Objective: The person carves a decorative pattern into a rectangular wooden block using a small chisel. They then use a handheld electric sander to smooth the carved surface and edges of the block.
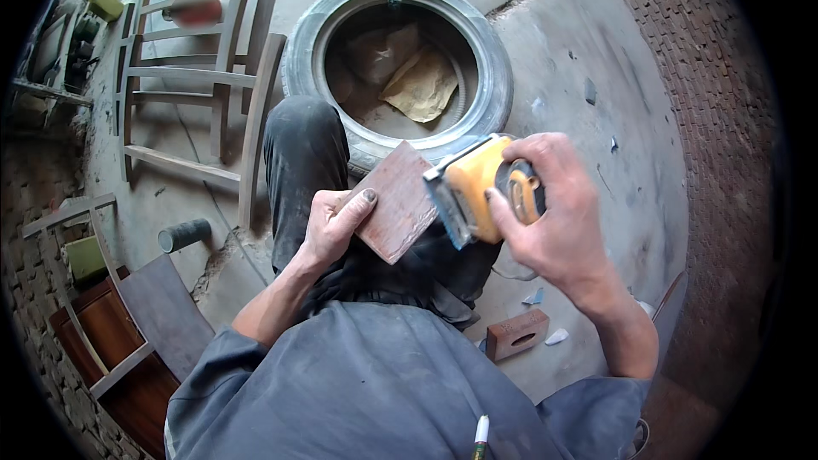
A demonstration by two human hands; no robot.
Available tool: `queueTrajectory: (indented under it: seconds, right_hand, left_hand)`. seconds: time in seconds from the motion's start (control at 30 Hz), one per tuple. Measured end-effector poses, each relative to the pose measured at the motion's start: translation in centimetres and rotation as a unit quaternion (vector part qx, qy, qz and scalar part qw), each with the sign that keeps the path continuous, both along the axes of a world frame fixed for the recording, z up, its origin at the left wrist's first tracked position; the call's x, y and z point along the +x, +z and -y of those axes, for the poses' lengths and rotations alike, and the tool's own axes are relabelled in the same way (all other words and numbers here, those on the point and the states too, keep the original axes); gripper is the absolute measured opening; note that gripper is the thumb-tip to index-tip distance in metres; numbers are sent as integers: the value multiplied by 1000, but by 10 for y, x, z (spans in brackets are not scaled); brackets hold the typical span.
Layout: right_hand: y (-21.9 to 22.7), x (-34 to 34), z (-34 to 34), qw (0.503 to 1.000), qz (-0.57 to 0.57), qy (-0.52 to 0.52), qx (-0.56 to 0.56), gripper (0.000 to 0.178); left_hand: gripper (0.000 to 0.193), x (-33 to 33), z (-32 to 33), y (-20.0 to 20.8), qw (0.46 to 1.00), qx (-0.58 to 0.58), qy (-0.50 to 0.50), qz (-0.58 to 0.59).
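My left hand (335, 223) grips a reddish-brown wooden block (397, 204) by its left side, thumb on the upper face, above my lap. The block's near edge looks rough and pale. In my right hand (545, 204) is a yellow electric sander (477, 183), my fingers wrapped round its body. Its flat pad faces left toward the block, close to the block's right edge; whether they touch I cannot tell. Just beyond both lies a dusty tire (307, 43) with crumpled yellowish sandpaper (422, 85) inside its ring.
Wooden frames (230, 77) stand at the far left. A dark cylinder (184, 235) lies on the floor by my left knee. A brown wooden box with an oval slot (517, 334) sits at my right, beside small scraps. Brick walls (682, 25) border the floor.
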State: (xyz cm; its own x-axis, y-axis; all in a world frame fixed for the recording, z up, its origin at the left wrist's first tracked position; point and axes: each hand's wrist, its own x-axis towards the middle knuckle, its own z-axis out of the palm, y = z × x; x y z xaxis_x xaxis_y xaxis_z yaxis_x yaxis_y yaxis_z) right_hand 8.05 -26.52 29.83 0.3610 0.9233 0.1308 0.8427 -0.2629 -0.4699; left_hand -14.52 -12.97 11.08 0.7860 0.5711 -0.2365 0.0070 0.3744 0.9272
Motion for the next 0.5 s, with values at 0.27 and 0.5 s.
queueTrajectory:
  seconds: [0.27,0.5]
  right_hand:
    - [-5,-9,7,998,43,33,-38,40]
    - [2,-20,8,995,66,54,-49,38]
  left_hand:
    - [46,1,11,0,1000,-11,-16,-10]
    - [48,3,8,-2,1000,-15,2,-9]
